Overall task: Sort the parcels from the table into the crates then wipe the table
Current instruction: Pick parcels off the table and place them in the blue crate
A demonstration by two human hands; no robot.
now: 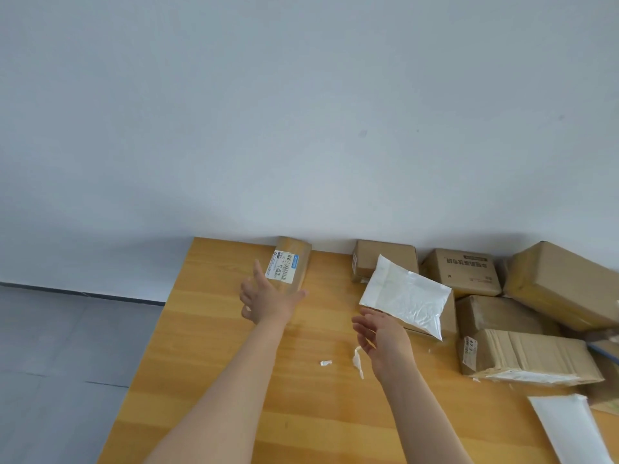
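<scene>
A taped cardboard parcel (290, 262) with a white label stands at the far edge of the wooden table (207, 336). My left hand (266, 298) reaches toward its near end with fingers spread, just short of it or touching; I cannot tell which. My right hand (382, 339) hovers open, palm turned left, below a white plastic mailer (407, 296) that lies tilted on a brown box. Neither hand holds anything.
Several brown cardboard boxes (462, 271) crowd the table's right side, with a large one (562, 283) at the far right. A white padded envelope (569, 426) lies at the near right. Torn paper scraps (357, 361) lie by my right wrist. Grey floor lies to the left.
</scene>
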